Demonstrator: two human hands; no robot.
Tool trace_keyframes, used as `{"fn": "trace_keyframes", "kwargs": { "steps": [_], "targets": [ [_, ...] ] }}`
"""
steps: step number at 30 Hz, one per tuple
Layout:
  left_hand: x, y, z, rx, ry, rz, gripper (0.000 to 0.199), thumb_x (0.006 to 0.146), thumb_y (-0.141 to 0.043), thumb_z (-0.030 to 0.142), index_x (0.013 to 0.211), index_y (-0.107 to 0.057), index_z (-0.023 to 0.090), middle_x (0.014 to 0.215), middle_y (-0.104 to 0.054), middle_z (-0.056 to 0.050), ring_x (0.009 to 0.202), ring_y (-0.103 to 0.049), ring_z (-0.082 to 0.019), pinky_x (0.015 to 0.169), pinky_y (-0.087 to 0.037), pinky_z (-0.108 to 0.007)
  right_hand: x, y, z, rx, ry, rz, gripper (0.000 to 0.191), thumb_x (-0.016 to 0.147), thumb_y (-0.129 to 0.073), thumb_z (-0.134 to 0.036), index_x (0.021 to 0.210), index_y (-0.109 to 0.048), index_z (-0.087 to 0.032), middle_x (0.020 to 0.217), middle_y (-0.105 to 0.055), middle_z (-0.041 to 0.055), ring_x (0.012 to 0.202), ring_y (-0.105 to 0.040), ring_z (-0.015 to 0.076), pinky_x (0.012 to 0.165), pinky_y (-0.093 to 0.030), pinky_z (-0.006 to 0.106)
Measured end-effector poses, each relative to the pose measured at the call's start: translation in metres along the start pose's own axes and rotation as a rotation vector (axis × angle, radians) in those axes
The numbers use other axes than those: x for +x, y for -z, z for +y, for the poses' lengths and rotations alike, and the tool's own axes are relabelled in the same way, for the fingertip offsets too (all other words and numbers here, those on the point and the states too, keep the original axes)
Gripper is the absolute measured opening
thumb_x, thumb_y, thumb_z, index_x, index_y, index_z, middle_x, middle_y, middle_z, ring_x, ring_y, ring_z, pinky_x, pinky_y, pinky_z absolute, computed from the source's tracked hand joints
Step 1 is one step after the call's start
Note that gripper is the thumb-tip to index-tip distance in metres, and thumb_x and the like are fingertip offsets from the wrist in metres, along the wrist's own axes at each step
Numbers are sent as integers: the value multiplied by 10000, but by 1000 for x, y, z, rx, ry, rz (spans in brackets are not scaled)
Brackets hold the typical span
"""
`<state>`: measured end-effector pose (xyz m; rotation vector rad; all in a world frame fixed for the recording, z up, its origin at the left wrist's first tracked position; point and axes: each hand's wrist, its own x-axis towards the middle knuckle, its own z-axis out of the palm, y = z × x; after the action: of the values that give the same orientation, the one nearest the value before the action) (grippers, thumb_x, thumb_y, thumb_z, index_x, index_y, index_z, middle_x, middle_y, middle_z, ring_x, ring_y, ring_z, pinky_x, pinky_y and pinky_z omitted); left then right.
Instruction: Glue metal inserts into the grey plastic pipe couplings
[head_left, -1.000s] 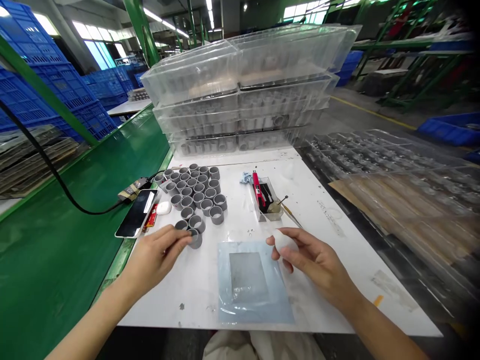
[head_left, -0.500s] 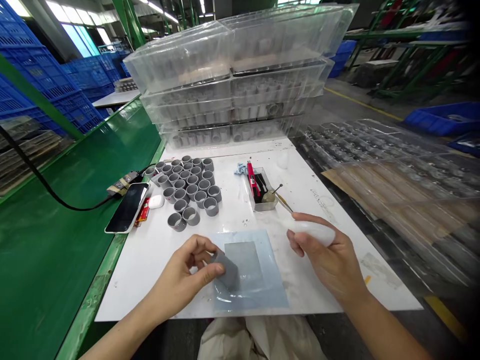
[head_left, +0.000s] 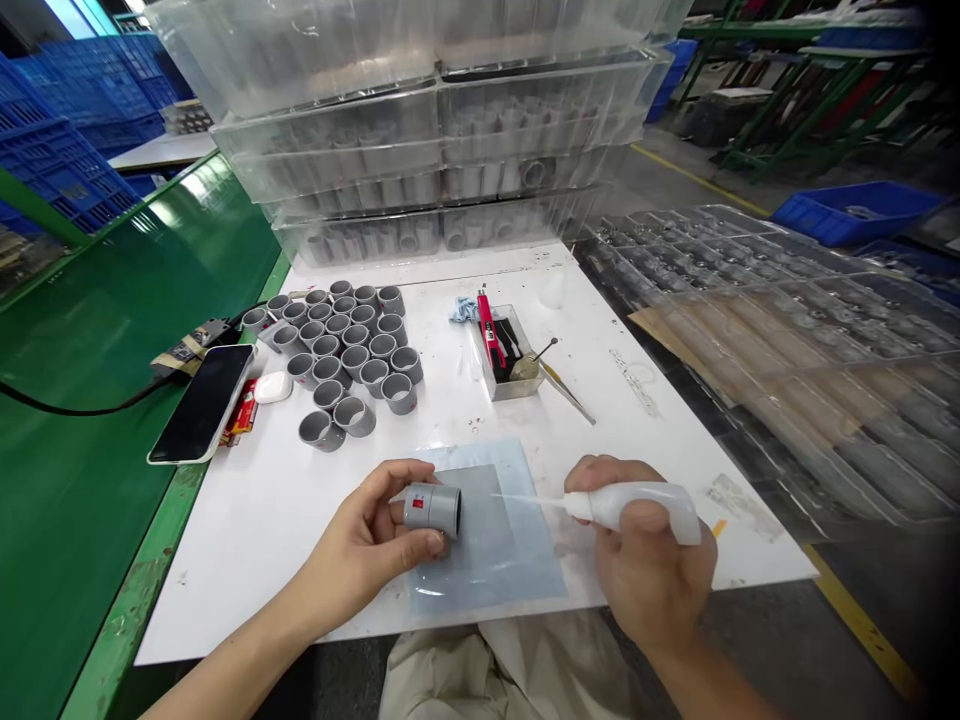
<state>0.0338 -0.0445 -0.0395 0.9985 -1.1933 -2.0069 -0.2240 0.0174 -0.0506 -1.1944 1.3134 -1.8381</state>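
Left fingers (head_left: 412, 549) pinch grey ring (head_left: 433, 508), right fingers (head_left: 611, 469) clasp bottle (head_left: 615, 504); gap between nozzle (head_left: 551, 501), rim (head_left: 458, 513).

Creased beige trousers (head_left: 435, 670), bare forearms (head_left: 259, 635), bare fingers (head_left: 411, 549)

The person's bare left forearm (head_left: 259, 640) slants toward two o'clock, the left hand (head_left: 367, 545) gripping between its thumb (head_left: 424, 546) and arched index finger (head_left: 401, 470). The bare right forearm (head_left: 694, 672) angles toward eleven o'clock; the right hand (head_left: 652, 580) curls into a grip, its fingers (head_left: 600, 470) bent.
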Motion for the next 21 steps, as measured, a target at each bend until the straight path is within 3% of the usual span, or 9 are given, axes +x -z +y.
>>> {"fn": "trace_keyframes", "kwargs": {
  "steps": [4, 8, 12, 17, 21],
  "targets": [
    [-3, -1, 0, 60, -23, -14, 316, 925, -873, 315, 1224, -771, 306, 945, -744, -2, 831, -698, -120, 762, -578, -197, -5, -5, 0, 10, -27, 12, 507, 1030, -644, -690, 920, -828, -231, 860, -664, 104, 721, -577, 259, 523, -433, 346],
    [-2, -3, 1, 92, -34, 10, 300, 882, -905, 252, 1163, -809, 295, 1189, -679, -24, 902, -670, -125, 766, -580, -195, -6, -8, -1, 81, 32, -23, 482, 1071, -615, -623, 931, -837, -218, 839, -685, 104, 582, -533, 218, 463, -399, 341],
    [-1, -3, -2, 107, -57, -3, 453, 798, -950, 145, 1190, -793, 307, 1275, -630, -15, 984, -660, -140, 769, -567, -174, -5, -11, 0, 125, 110, -40, 388, 1081, -649, -537, 955, -828, -216, 777, -693, 74, 645, -590, 241, 543, -437, 357],
    [-5, 0, -7, 135, -25, -32, 396, 916, -867, 204, 1269, -744, 335, 1089, -681, 6, 909, -649, -126, 767, -557, -183, -8, -18, 1, 166, 131, -89, 317, 1092, -651, -475, 988, -800, -215, 791, -665, 53, 677, -555, 232, 599, -404, 367],
    [-4, 2, -7, 200, -133, -53, 348, 933, -855, 234, 1249, -765, 346, 1221, -671, -12, 1065, -641, -160, 900, -554, -215, -8, -25, 2, 211, 113, -139, 314, 1111, -624, -477, 1016, -793, -230, 810, -648, 34, 705, -543, 220, 636, -375, 372]
  ]
}}
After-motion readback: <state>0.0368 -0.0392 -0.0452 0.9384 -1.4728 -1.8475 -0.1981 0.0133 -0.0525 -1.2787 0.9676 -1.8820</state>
